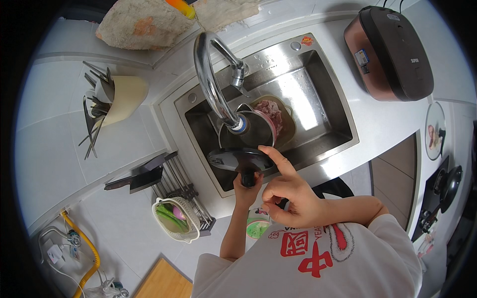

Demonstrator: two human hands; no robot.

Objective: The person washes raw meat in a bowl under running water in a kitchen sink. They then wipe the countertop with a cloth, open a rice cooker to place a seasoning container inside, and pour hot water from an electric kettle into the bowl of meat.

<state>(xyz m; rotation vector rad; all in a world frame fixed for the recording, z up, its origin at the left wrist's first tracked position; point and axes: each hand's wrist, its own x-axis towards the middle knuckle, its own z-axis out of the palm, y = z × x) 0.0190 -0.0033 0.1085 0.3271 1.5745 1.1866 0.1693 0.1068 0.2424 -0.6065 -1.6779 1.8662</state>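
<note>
My left hand (247, 190) is closed around the black knob of a dark pot lid (242, 158), which is tilted over the near edge of the sink. My right hand (294, 197) has its index fingertip at the lid's right rim; the other fingers are curled, with nothing seen in them. Beyond the lid, a pot (257, 130) stands in the stainless steel sink (337, 147), under the spout of the chrome faucet (208, 74). An olive-coloured basin (290, 130) holding raw meat (270, 111) is beside the pot. The lid and spout hide part of the pot.
A rice cooker (395, 56) stands right of the sink. At left are a cream utensil holder (128, 97), a cleaver (147, 179) by a metal rack (177, 175), and a basket (193, 219) of green vegetables. Far right is a stove (426, 214) with a pan (451, 188).
</note>
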